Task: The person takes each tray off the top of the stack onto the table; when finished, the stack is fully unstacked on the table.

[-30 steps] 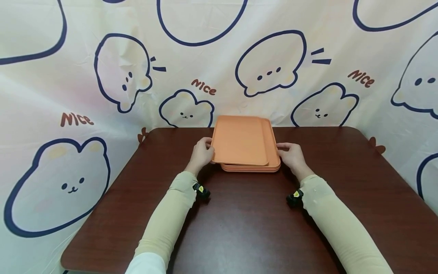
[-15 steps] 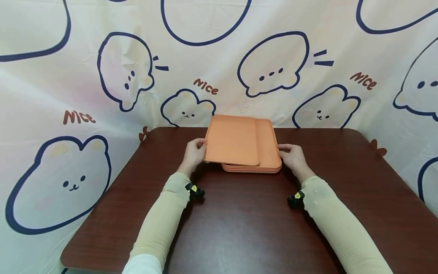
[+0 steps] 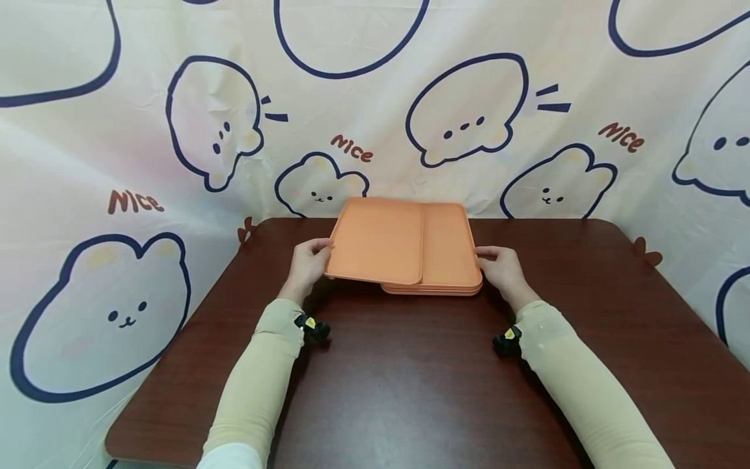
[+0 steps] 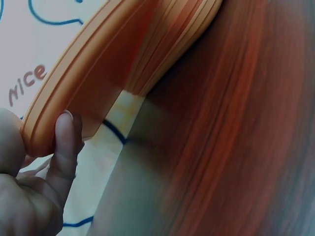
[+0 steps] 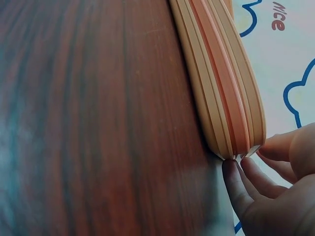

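Observation:
My left hand (image 3: 308, 264) pinches the left edge of an orange rectangular tray (image 3: 375, 241), with the thumb on one face of the rim. This tray is tilted, its left side raised off the table, and its right part lies over a stack of matching orange trays (image 3: 450, 247). In the left wrist view, the underside of the held tray (image 4: 110, 64) shows above the stack's edges (image 4: 172, 44). Fingertips of my right hand (image 3: 498, 266) touch the right side of the stack; in the right wrist view they meet the layered rims (image 5: 231, 103) near a corner.
The dark brown wooden table (image 3: 381, 378) extends in front of the stack and to both sides. A pale curtain (image 3: 463, 39) with cartoon drawings hangs close behind the table's far edge. Black wrist cameras (image 3: 313, 327) sit on both sleeves.
My left hand has drawn the top tray leftward, uncovering more of the tray below. The right hand stays at the stack's right side, and the stack holds its place.

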The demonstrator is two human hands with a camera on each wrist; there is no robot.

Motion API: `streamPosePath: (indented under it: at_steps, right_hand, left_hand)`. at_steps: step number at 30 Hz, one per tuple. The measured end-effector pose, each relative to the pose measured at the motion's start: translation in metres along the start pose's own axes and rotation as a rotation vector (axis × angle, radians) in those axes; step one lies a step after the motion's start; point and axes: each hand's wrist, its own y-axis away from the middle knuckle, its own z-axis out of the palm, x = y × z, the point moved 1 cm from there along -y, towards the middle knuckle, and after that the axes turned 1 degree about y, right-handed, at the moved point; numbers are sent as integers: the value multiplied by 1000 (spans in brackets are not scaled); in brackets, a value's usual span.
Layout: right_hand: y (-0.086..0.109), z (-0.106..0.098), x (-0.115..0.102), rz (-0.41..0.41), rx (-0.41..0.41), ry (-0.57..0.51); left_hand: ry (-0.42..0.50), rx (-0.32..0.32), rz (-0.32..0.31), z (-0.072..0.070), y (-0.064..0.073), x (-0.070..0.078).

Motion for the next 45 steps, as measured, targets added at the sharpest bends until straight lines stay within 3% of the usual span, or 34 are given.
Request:
streamPosePath:
  at_steps: [9, 18, 28, 38, 45]
  right_hand:
    - [-1, 2, 2, 10, 2, 9]
    - [0, 3, 4, 9, 1, -3]
    - [0, 0, 5, 0, -7, 0]
    - [1, -1, 3, -11, -9, 4]
    - [3, -2, 2, -7, -16, -5]
  left_hand:
    - [12, 41, -50, -31, 3, -12]
    - [38, 119, -55, -66, 4, -27]
    - [-48, 124, -74, -102, 3, -31]
    - [-124, 148, -110, -120, 2, -41]
    - [-152, 226, -151, -126, -1, -54]
